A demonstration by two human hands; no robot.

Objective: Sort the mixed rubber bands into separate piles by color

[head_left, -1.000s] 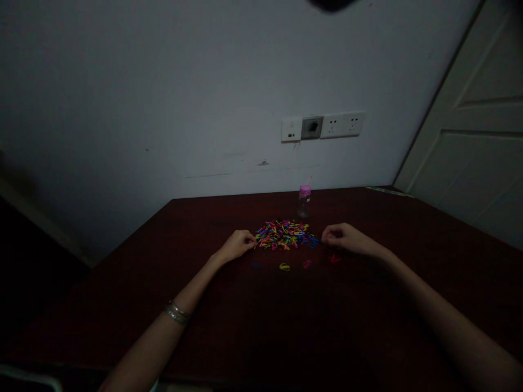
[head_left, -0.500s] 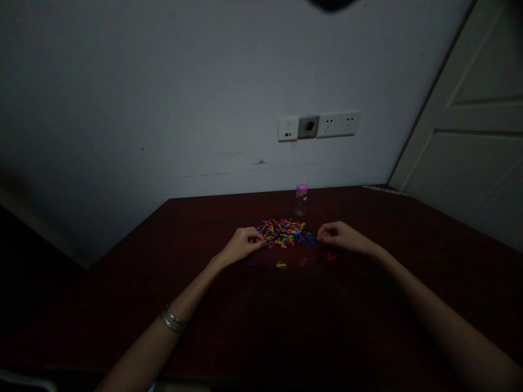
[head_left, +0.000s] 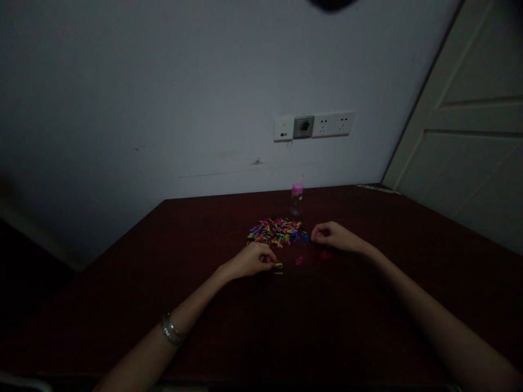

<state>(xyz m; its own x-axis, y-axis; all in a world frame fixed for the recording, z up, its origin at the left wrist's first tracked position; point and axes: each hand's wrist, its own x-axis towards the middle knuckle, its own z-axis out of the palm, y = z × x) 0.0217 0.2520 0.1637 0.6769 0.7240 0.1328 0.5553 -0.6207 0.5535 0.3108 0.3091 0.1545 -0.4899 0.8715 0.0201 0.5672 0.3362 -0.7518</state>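
Observation:
A heap of small, many-coloured rubber bands [head_left: 275, 231] lies on the dark reddish table [head_left: 261, 326]. My left hand [head_left: 255, 259] is in front of it, thumb and forefinger pinched on a yellow rubber band [head_left: 279, 265]. Just below those fingertips a second yellow strand shows on the tabletop. My right hand [head_left: 330, 236] rests at the heap's right edge, beside some blue bands [head_left: 304, 238], its fingers curled together; what they hold, if anything, is too small to make out. Pink bands [head_left: 299, 261] and red bands [head_left: 327, 254] lie apart, between and below the hands.
Behind the heap stands a clear bottle [head_left: 296, 202] with a pink lid. The wall behind the table carries a row of sockets [head_left: 314, 127]. A pale panelled door [head_left: 461, 130] is at the right, and a flat strip [head_left: 378, 189] lies on the table's back right corner.
My left hand has moved from the heap's left edge toward me and right, to the yellow bands. My right hand stays about where it was by the heap. The view has shifted slightly.

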